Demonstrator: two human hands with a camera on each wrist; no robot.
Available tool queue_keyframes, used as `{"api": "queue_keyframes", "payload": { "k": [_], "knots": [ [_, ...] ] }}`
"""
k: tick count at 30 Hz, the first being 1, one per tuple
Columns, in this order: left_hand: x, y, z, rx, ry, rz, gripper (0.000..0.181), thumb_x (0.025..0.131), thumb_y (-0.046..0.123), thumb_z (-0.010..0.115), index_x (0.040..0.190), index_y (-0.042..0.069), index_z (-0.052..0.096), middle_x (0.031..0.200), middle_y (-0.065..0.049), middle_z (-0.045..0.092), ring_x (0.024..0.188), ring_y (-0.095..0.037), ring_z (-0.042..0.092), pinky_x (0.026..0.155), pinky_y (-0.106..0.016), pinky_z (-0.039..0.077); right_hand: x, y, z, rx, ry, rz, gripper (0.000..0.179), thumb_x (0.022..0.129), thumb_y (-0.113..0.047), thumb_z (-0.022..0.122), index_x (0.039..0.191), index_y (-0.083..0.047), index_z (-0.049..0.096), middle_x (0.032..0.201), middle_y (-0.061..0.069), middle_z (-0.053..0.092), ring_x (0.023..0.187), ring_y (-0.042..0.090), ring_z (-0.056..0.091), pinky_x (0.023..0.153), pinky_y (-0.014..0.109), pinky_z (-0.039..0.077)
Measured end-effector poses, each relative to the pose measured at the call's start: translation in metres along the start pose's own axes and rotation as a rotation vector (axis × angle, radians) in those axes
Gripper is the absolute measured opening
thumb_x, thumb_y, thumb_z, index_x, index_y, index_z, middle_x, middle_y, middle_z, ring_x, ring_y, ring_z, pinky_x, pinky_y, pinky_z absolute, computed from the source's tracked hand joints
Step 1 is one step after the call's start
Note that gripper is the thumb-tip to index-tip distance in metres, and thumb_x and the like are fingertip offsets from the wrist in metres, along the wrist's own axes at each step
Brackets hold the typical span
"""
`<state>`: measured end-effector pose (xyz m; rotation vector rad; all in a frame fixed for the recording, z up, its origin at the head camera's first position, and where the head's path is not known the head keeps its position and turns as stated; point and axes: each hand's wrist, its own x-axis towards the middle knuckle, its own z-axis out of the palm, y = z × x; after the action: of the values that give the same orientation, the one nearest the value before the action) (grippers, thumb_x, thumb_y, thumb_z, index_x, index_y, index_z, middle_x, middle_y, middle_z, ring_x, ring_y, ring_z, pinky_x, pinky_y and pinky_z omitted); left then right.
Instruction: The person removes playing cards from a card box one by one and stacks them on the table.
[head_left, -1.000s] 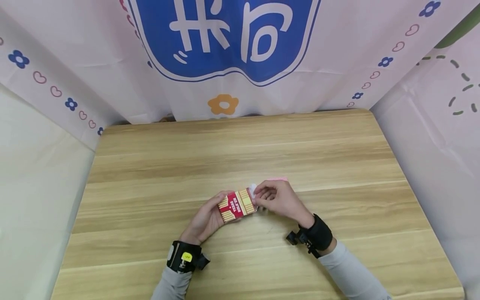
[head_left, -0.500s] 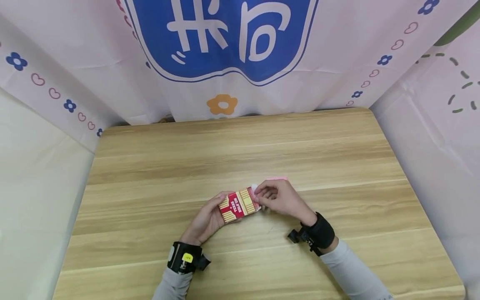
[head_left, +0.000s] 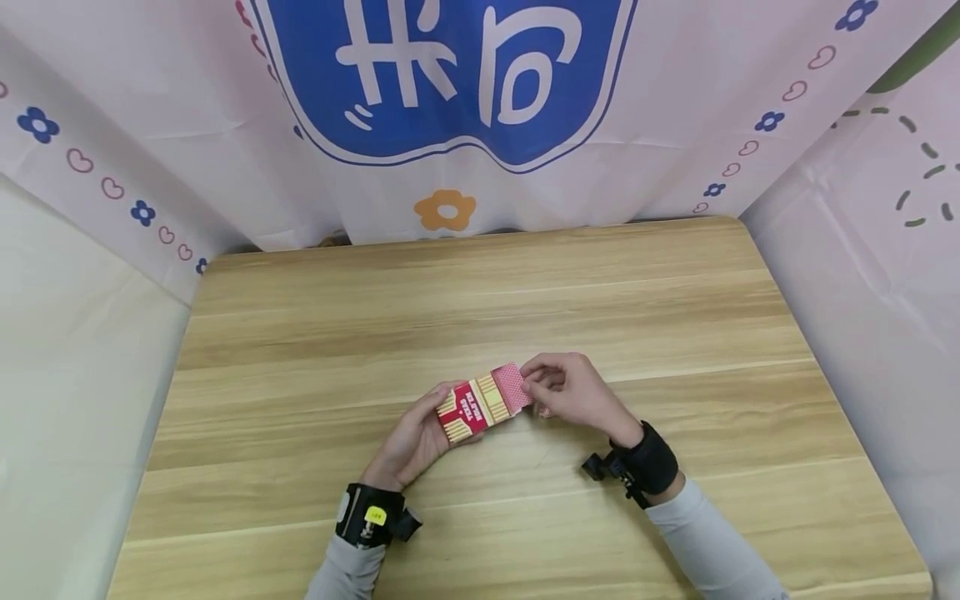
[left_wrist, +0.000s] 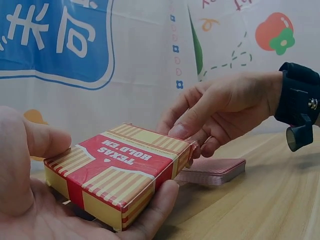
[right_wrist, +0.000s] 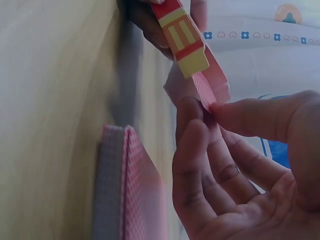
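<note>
My left hand [head_left: 414, 433] grips a red and yellow card box [head_left: 474, 408] printed "TEXAS HOLD'EM", thumb on one side and fingers on the other. Out of the box's right end stick pink-patterned playing cards [head_left: 512, 387]; how many, I cannot tell. My right hand [head_left: 573, 392] pinches their outer end between thumb and fingers, as the right wrist view also shows. Just below that hand a stack of pink-backed cards [left_wrist: 212, 170] lies on the table, apart from the box. In the head view my right hand hides this stack.
Both hands work over a wood-grain table [head_left: 337, 333] near its middle. White printed cloth [head_left: 637, 183] hangs behind the table's far edge and along both sides. Black wrist straps [head_left: 652, 460] carry small cameras.
My right hand has drawn away to the right, and more of the pink-patterned cards now shows outside the box. The left hand and the box have stayed nearly still.
</note>
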<state>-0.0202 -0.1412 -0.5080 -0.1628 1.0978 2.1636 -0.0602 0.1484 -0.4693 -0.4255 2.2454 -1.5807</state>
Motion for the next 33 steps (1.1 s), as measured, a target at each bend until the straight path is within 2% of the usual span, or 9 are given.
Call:
{"api": "queue_keyframes", "payload": {
  "k": [5, 8, 15, 22, 27, 33],
  "knots": [
    [0.0, 0.0, 0.0, -0.01, 0.007, -0.009, 0.066, 0.116, 0.041, 0.041, 0.168, 0.006, 0.02, 0.168, -0.023, 0.03, 0.137, -0.027, 0.059, 0.11, -0.048, 0.057, -0.001, -0.001, -0.004, 0.084, -0.005, 0.081, 0.018, 0.1, -0.001, 0.07, 0.118, 0.003, 0.073, 0.1, 0.016, 0.075, 0.075, 0.034, 0.077, 0.061, 0.043, 0.067],
    [-0.001, -0.001, 0.0, -0.019, 0.018, -0.013, 0.065, 0.116, 0.04, 0.04, 0.169, 0.007, 0.02, 0.17, -0.023, 0.027, 0.139, -0.027, 0.057, 0.112, -0.049, 0.056, -0.002, -0.001, -0.006, 0.1, -0.006, 0.093, 0.019, 0.101, -0.001, 0.069, 0.119, 0.004, 0.071, 0.1, 0.017, 0.075, 0.071, 0.031, 0.077, 0.061, 0.044, 0.067],
    [-0.001, -0.001, 0.0, -0.031, 0.032, -0.005, 0.064, 0.117, 0.04, 0.038, 0.169, 0.008, 0.019, 0.171, -0.023, 0.025, 0.141, -0.027, 0.056, 0.114, -0.049, 0.054, -0.001, 0.0, -0.018, 0.051, 0.032, 0.04, 0.02, 0.103, -0.003, 0.069, 0.121, 0.005, 0.071, 0.101, 0.019, 0.073, 0.069, 0.026, 0.073, 0.057, 0.035, 0.063],
    [-0.001, -0.001, -0.002, -0.045, 0.026, 0.006, 0.065, 0.117, 0.041, 0.038, 0.169, 0.008, 0.017, 0.171, -0.023, 0.026, 0.139, -0.026, 0.058, 0.113, -0.048, 0.055, -0.001, 0.004, -0.028, 0.062, 0.041, 0.046, 0.02, 0.1, 0.003, 0.068, 0.119, 0.004, 0.072, 0.104, 0.019, 0.071, 0.086, 0.023, 0.074, 0.067, 0.028, 0.063],
    [-0.001, 0.0, -0.002, -0.048, 0.019, 0.009, 0.065, 0.117, 0.041, 0.037, 0.169, 0.008, 0.017, 0.169, -0.022, 0.027, 0.138, -0.025, 0.059, 0.112, -0.048, 0.056, 0.0, 0.003, -0.031, 0.033, 0.045, 0.012, 0.018, 0.098, 0.004, 0.07, 0.115, 0.003, 0.073, 0.108, 0.018, 0.072, 0.092, 0.025, 0.071, 0.076, 0.024, 0.063],
    [0.0, 0.001, -0.002, -0.051, 0.017, 0.01, 0.063, 0.117, 0.039, 0.036, 0.168, 0.008, 0.018, 0.168, -0.021, 0.03, 0.137, -0.025, 0.059, 0.112, -0.048, 0.056, 0.001, 0.0, -0.034, 0.077, 0.053, 0.039, 0.018, 0.1, 0.004, 0.066, 0.117, 0.004, 0.071, 0.109, 0.021, 0.071, 0.09, 0.023, 0.076, 0.068, 0.025, 0.062]
  ]
}}
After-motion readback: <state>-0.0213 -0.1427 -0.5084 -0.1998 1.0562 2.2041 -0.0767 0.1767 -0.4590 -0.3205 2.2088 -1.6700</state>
